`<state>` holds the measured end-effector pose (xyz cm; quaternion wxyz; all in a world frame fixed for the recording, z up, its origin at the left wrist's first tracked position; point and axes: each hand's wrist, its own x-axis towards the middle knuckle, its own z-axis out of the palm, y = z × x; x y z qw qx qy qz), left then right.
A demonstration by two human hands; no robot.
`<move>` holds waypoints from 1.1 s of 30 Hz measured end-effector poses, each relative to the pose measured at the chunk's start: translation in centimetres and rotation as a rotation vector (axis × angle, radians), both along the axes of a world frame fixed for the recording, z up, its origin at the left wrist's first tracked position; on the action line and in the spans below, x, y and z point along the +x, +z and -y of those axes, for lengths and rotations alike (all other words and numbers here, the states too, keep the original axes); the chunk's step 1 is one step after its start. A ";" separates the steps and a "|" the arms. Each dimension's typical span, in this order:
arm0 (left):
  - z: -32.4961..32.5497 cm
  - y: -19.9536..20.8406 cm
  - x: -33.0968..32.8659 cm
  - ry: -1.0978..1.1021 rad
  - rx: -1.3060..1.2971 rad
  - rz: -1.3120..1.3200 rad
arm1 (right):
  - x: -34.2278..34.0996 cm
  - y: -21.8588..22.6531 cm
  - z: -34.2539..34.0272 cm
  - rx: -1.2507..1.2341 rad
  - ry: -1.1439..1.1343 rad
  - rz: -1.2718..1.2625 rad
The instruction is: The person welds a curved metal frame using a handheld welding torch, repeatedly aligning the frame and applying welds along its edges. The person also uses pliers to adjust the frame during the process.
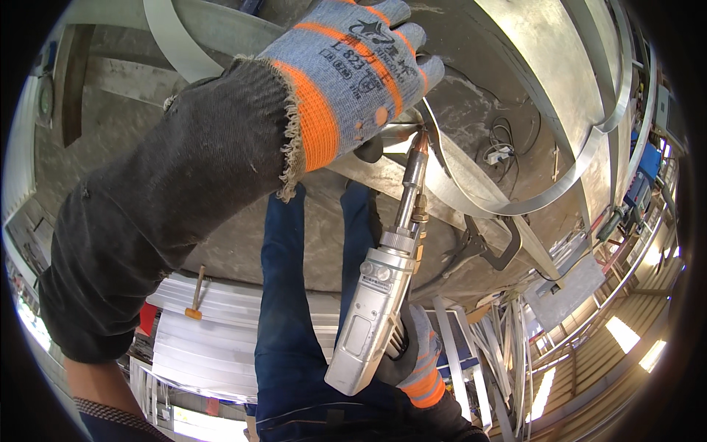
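Observation:
My right hand (pixel 423 357), in a grey and orange glove, grips a silver handheld welding gun (pixel 372 309) by its handle. The gun points up and away, its copper nozzle (pixel 420 141) touching or very close to a joint of bright sheet metal. My left hand (pixel 353 70), in a matching glove, closes over the end of a thin curved metal strip (pixel 471 208) just above the nozzle. Its dark thumb shows below, but the exact hold is hidden under the hand. The strip loops right, standing on edge along a flat metal bar (pixel 460 177).
A locking clamp (pixel 504 247) sits on the metal right of the gun. Large curved sheets (pixel 556 59) rise at right. A cable with a white plug (pixel 498 155) lies on the floor. A mallet (pixel 195 298) rests on white ribbed panels (pixel 206 346), lower left; metal lengths (pixel 497 346) pile lower right.

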<state>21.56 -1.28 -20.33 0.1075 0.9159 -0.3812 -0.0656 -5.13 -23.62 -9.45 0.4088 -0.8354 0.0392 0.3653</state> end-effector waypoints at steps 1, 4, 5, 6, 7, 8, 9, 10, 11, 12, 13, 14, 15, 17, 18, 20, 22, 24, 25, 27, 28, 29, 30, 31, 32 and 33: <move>-0.1 0.0 0.0 0.001 0.009 0.008 | -0.2 0.0 0.0 -0.025 0.002 0.007; -0.2 0.1 -0.1 0.005 0.042 0.024 | -0.5 0.1 -0.3 -0.032 -0.038 0.073; -0.1 0.1 -0.1 0.012 0.052 0.027 | -0.5 0.2 -0.3 -0.037 -0.020 0.083; -0.1 0.1 -0.2 0.018 0.063 0.034 | -0.5 0.3 -0.3 -0.043 -0.002 0.094; -0.1 0.0 -0.2 0.020 0.075 0.036 | -0.4 0.5 -0.3 -0.054 0.010 0.099; 0.0 -0.1 -0.2 0.026 0.081 0.039 | -0.3 0.7 -0.3 -0.054 0.025 0.090; 0.1 -0.1 -0.3 0.030 0.095 0.040 | -0.2 0.8 -0.3 -0.060 0.025 0.071; 0.1 -0.3 -0.1 0.006 0.077 0.053 | -0.1 0.9 -0.4 -0.058 0.029 0.091; 0.2 -0.4 -0.1 0.010 0.075 0.057 | 0.0 1.0 -0.5 -0.048 0.020 0.083; 0.2 -0.5 -0.1 0.013 0.074 0.061 | 0.1 1.1 -0.6 -0.041 0.010 0.087; 0.2 -0.5 -0.2 0.018 0.073 0.065 | 0.2 1.1 -0.7 -0.039 0.008 0.087; 0.2 -0.6 -0.2 0.022 0.071 0.068 | 0.4 1.2 -0.7 -0.054 0.015 0.049; 0.2 -0.7 -0.2 0.027 0.069 0.072 | 0.4 1.2 -0.8 -0.039 -0.007 0.062; 0.3 -0.7 -0.3 0.037 0.061 0.085 | 0.6 1.2 -0.8 -0.062 0.005 0.047; 0.3 -0.7 -0.3 0.042 0.055 0.095 | 0.6 1.3 -0.7 -0.074 0.015 0.028; 0.4 -0.8 -0.4 0.054 0.053 0.085 | 0.4 1.3 -0.5 -0.070 0.022 0.004; 0.4 -0.8 -0.4 0.064 0.061 0.047 | 0.1 1.5 -0.2 -0.048 0.015 -0.021; 0.5 -0.8 -0.4 0.064 0.050 0.088 | -0.4 1.7 0.1 -0.013 0.001 -0.048; 0.4 -0.8 -0.4 0.061 0.069 0.093 | -0.7 1.9 0.2 0.045 -0.050 -0.013; 0.4 -0.8 -0.4 0.062 0.053 0.137 | -1.0 2.1 0.6 0.036 0.002 -0.039; 0.4 -0.7 -0.4 0.045 0.080 0.150 | -1.2 2.2 0.8 0.033 0.000 -0.038; 0.3 -0.6 -0.4 0.028 0.107 0.163 | -1.2 2.3 0.9 0.030 -0.002 -0.037; 0.3 -0.6 -0.4 0.042 0.094 0.162 | -1.3 2.4 0.9 0.037 -0.015 -0.039; 0.4 -0.5 -0.5 0.056 0.081 0.162 | -1.2 2.4 1.0 0.026 -0.004 -0.036; 0.4 -0.4 -0.5 0.055 0.103 0.116 | -1.2 2.4 1.0 0.025 -0.004 -0.037; 0.2 -0.2 -0.6 0.034 0.141 0.147 | -1.1 2.4 1.0 0.026 -0.014 -0.046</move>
